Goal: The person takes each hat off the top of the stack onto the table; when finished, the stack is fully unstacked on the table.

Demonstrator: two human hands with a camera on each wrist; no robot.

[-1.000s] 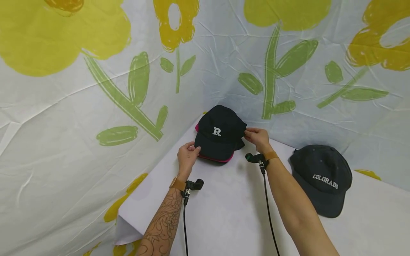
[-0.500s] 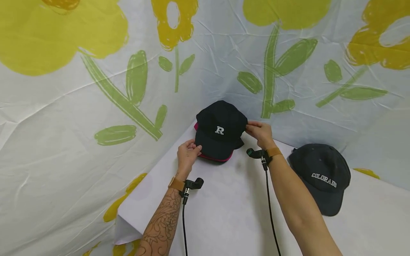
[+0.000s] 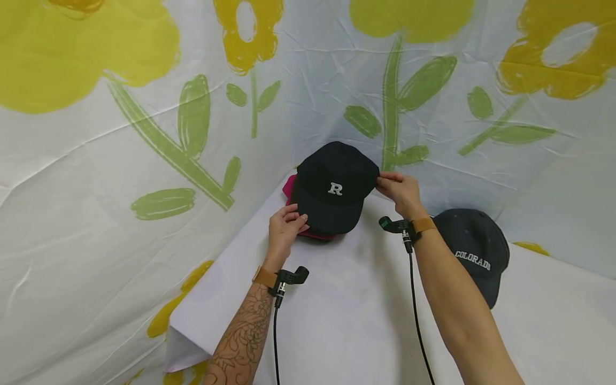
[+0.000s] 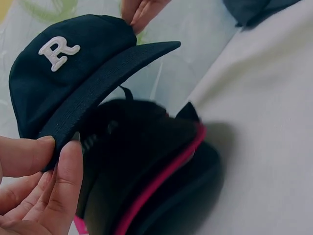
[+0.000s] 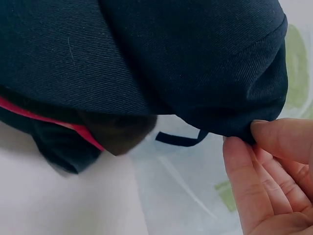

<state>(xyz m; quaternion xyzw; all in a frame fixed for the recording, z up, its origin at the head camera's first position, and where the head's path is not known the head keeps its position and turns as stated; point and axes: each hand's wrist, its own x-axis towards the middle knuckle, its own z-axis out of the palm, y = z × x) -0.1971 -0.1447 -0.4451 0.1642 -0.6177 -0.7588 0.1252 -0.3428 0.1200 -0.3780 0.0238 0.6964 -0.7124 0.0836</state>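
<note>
A dark baseball cap with a white letter R point(image 3: 337, 168) is held up between both hands, over a stack of caps point(image 4: 142, 161) with pink edging. My left hand point(image 3: 284, 231) pinches the left side of its brim between thumb and fingers. On the other side, my right hand point(image 3: 403, 192) pinches the lower edge of the crown. The left wrist view shows a gap between the R cap and the stack below. A loose strap point(image 5: 181, 139) hangs under the R cap in the right wrist view.
A dark cap lettered COLORADO point(image 3: 474, 240) lies on the white table point(image 3: 337, 310) at the right, partly behind my right forearm. Flower-printed cloth walls point(image 3: 313, 96) meet in a corner behind the stack. Cables point(image 3: 275, 337) trail from both wrist cameras.
Both hands have lifted the R cap up and slightly right, off the stack, exposing more of the pink cap beneath. The head view has shifted a little to the right.
</note>
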